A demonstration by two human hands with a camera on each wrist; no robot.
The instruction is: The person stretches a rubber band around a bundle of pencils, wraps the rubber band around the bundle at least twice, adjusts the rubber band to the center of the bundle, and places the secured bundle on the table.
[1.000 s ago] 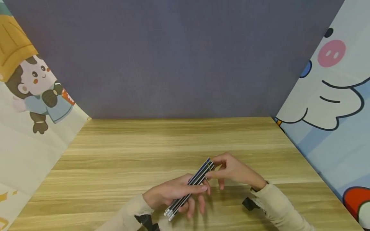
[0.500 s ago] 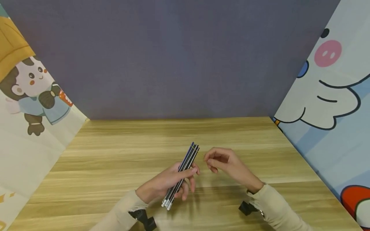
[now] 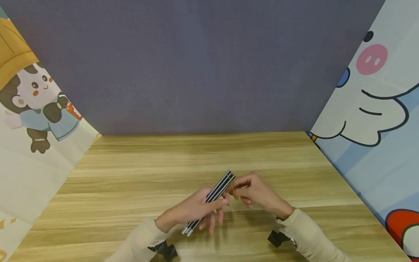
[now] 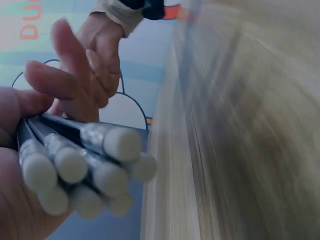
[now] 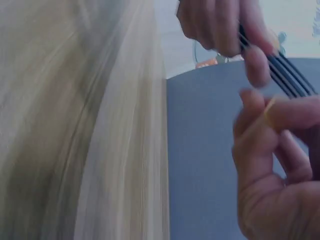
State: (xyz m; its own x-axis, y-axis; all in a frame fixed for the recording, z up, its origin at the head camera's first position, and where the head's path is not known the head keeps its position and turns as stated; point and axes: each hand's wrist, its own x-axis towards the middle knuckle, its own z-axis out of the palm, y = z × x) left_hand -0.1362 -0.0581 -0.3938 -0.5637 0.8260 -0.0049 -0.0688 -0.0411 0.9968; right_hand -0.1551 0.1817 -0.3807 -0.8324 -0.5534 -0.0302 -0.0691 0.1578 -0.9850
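Note:
My left hand (image 3: 193,207) grips a bundle of dark pencils (image 3: 220,187) with pale stripes, its thumb across the top. The bundle slants above the table, white eraser ends toward me. In the left wrist view several white erasers (image 4: 111,179) face the camera. A thin yellowish rubber band (image 3: 232,187) runs from the far end of the bundle to my right hand (image 3: 260,194), which pinches it between thumb and fingers. In the right wrist view the rubber band (image 5: 269,111) crosses the curled fingers, near the dark pencils (image 5: 290,75).
A wood-grain table (image 3: 147,163) lies under both hands. A dark grey panel (image 3: 209,65) stands at its back edge. Cartoon-printed walls flank it, the left wall (image 3: 42,174) and the right wall (image 3: 370,174). A black wrist camera mount (image 3: 277,238) hangs below the right sleeve.
The bundle moves up and left with my left hand, then back toward the right. My right hand parts from the bundle, then returns to its far end and pulls the rubber band out sideways.

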